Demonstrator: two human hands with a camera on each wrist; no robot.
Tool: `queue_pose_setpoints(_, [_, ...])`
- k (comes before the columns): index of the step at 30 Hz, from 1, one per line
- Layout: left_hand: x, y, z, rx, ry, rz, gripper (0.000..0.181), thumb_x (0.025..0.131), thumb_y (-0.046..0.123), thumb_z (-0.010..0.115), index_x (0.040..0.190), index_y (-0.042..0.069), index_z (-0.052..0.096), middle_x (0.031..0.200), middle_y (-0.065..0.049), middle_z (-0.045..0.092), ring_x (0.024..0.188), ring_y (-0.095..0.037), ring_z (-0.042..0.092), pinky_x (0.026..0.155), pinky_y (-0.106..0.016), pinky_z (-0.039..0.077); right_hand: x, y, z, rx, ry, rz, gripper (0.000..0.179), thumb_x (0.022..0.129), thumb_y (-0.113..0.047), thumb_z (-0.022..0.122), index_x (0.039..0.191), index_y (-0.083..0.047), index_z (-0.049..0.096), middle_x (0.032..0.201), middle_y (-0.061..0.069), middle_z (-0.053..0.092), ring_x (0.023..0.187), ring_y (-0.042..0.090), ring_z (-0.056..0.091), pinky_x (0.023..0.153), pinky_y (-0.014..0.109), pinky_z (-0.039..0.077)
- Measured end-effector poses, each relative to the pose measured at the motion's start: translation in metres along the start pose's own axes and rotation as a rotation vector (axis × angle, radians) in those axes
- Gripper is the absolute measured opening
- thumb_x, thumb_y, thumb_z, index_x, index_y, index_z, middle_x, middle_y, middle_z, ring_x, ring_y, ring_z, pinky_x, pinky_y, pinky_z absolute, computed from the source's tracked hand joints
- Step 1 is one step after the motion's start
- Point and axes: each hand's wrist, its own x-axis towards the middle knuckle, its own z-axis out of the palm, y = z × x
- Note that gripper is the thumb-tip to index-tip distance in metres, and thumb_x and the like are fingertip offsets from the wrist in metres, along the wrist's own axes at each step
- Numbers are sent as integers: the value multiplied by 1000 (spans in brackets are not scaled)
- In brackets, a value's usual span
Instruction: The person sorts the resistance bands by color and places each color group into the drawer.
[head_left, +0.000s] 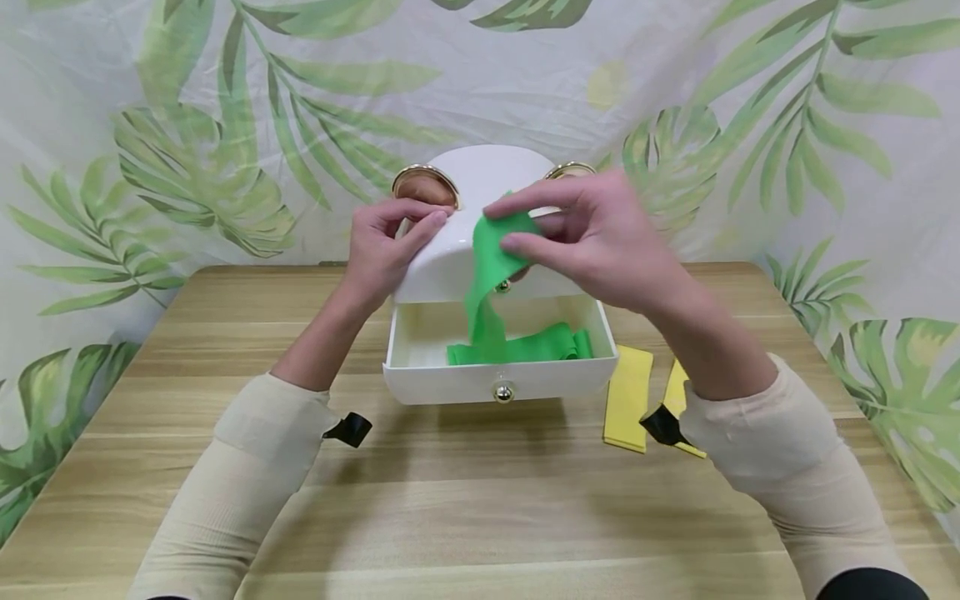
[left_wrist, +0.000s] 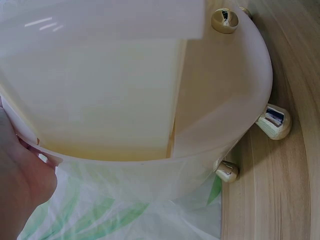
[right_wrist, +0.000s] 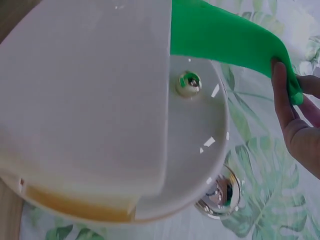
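Note:
A white drawer box (head_left: 487, 167) with gold-rimmed round ears stands on the table, its lower drawer (head_left: 442, 385) pulled out. My right hand (head_left: 600, 237) pinches one end of a flat green resistance band (head_left: 491, 250) between thumb and fingers, above the drawer. The band hangs down from there, and the rest lies loosely coiled in the drawer. In the right wrist view the band (right_wrist: 225, 40) stretches out from behind the drawer to the fingers. My left hand (head_left: 386, 246) holds the box's upper left shoulder beside the ear; some of its fingers are hidden.
Two flat yellow strips (head_left: 628, 400) lie on the wooden table (head_left: 480, 517) to the right of the drawer, one partly behind the right wrist's black camera mount (head_left: 663, 425). A leaf-patterned cloth (head_left: 337, 83) hangs behind the table. Gold feet (left_wrist: 275, 122) support the box.

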Motion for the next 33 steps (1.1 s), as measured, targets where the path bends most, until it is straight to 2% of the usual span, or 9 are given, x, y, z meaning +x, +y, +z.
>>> queue_pose_setpoints(7, [0,-3,0,-44,-18,45,19,93,10,78,94,-8,79,90,3,79,85,-9,63,72,-19,48,13,4,20,25,-57,71,27,89,14,71,117,15,70,120,23,68,83,30,77,72,33,62])
queue_pose_setpoints(12, [0,-6,1,-98,-29,68,8,92,4,77,91,-2,81,90,0,79,87,-11,65,78,-21,50,18,6,30,25,-88,81,30,90,14,70,120,15,69,123,22,69,82,29,76,75,38,62])
queue_pose_setpoints(14, [0,-5,1,-92,-27,60,6,92,4,77,92,0,82,89,-2,79,85,-11,65,75,-21,50,17,10,33,-31,-119,81,30,90,11,72,120,13,69,110,19,73,77,26,76,73,31,60])
queue_pose_setpoints(16, [0,-5,1,-66,-24,50,10,92,7,78,92,-2,81,89,-2,79,83,-10,64,72,-21,49,13,13,34,-125,-154,74,31,90,6,75,120,10,71,87,13,75,70,20,74,70,24,54])
queue_pose_setpoints(19, [-1,-4,1,-34,-16,37,12,92,7,77,93,-4,80,89,-2,79,83,-10,64,70,-20,48,5,19,32,-249,-199,80,31,89,0,78,119,5,73,58,5,62,63,14,70,67,23,46])
queue_pose_setpoints(23, [0,-4,1,-13,-6,24,8,91,-1,74,91,1,82,90,-4,79,84,-9,65,67,-19,48,-9,28,26,-268,-239,146,31,90,-1,77,120,6,72,66,6,66,69,18,73,78,28,58])
queue_pose_setpoints(25, [0,-4,1,-8,-3,17,10,91,-3,73,92,1,82,90,-3,79,82,-9,64,66,-18,47,-16,31,21,-283,-244,172,31,90,0,77,120,6,72,83,7,73,79,20,76,80,32,61])
queue_pose_setpoints(30, [1,-2,1,-2,-8,9,10,91,-4,72,95,-11,77,90,8,78,86,-9,65,68,-18,48,-28,41,10,-361,-246,219,29,89,-2,77,118,3,75,103,9,76,86,16,75,78,33,61])
queue_pose_setpoints(33, [1,-2,1,-3,-6,11,11,91,-6,71,95,-16,75,91,13,77,89,-12,66,70,-18,48,-32,48,5,-401,-254,271,25,89,-3,78,114,2,76,94,7,76,78,14,72,75,33,59])
